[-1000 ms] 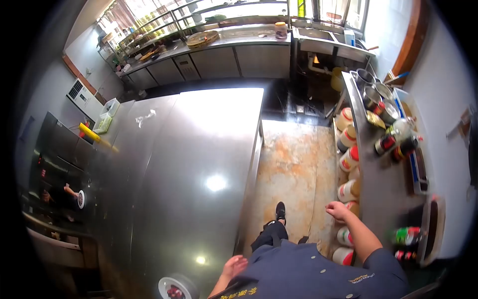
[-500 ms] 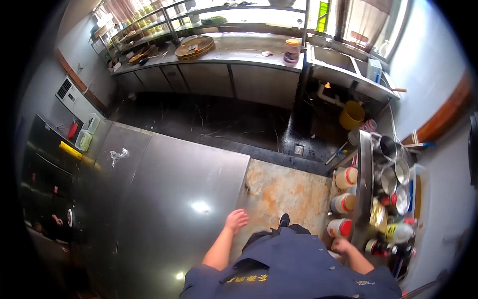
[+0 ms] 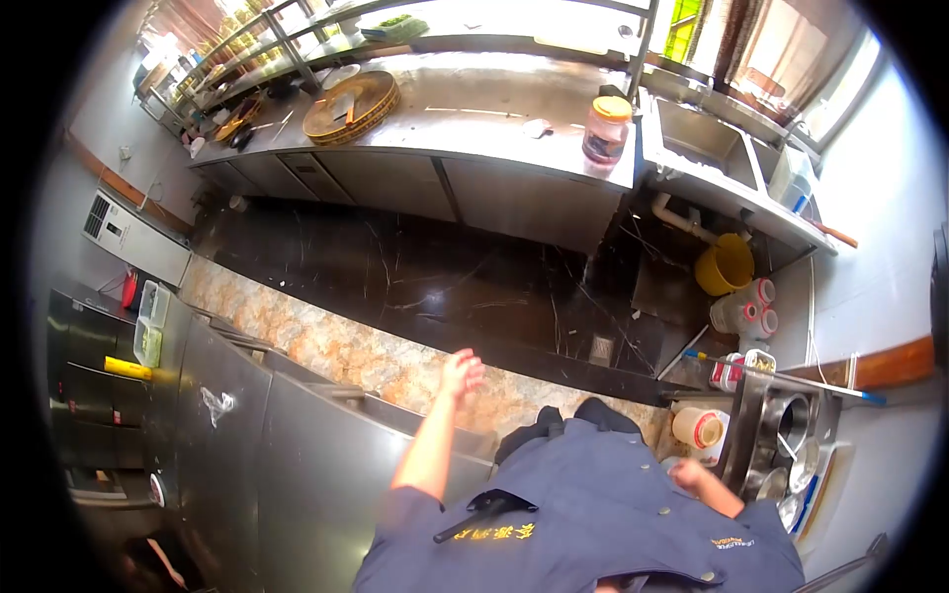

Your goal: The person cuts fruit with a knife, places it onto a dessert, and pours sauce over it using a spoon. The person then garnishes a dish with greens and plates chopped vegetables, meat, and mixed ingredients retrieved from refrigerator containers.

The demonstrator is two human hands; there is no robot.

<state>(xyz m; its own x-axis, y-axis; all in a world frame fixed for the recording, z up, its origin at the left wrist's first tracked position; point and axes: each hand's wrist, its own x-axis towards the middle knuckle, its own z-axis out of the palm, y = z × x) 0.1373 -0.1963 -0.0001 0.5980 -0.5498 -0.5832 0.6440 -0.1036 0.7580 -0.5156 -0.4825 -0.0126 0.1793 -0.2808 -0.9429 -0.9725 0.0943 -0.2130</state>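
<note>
My left hand (image 3: 462, 377) is held out over the patterned floor strip beside the steel table (image 3: 326, 445). Its fingers are slightly bent and apart, with nothing in them. Low on my right side, my right hand (image 3: 692, 477) is closed, its fingers curled and blurred. Something small and pale shows at its fingertips, too unclear to name. Closest to that hand are a tub with a whitish lid (image 3: 698, 428) and the steel rack (image 3: 743, 435), which carries metal pots (image 3: 788, 415). Below me, a dark phone-like object (image 3: 484, 514) sticks out at my jacket front.
Across the dark wet floor (image 3: 435, 287) runs a steel counter (image 3: 465, 99) with a round woven tray (image 3: 353, 109) and a yellow-lidded jar (image 3: 607, 128). A sink (image 3: 702, 138) stands at its right, a yellow bucket (image 3: 725, 265) underneath. A blue-tipped pole (image 3: 791, 378) crosses near the rack.
I have moved forward, so the far counter and sink look nearer and the rack has slid back beside me. My left hand has risen and reaches further forward; my right hand stays low and closed.
</note>
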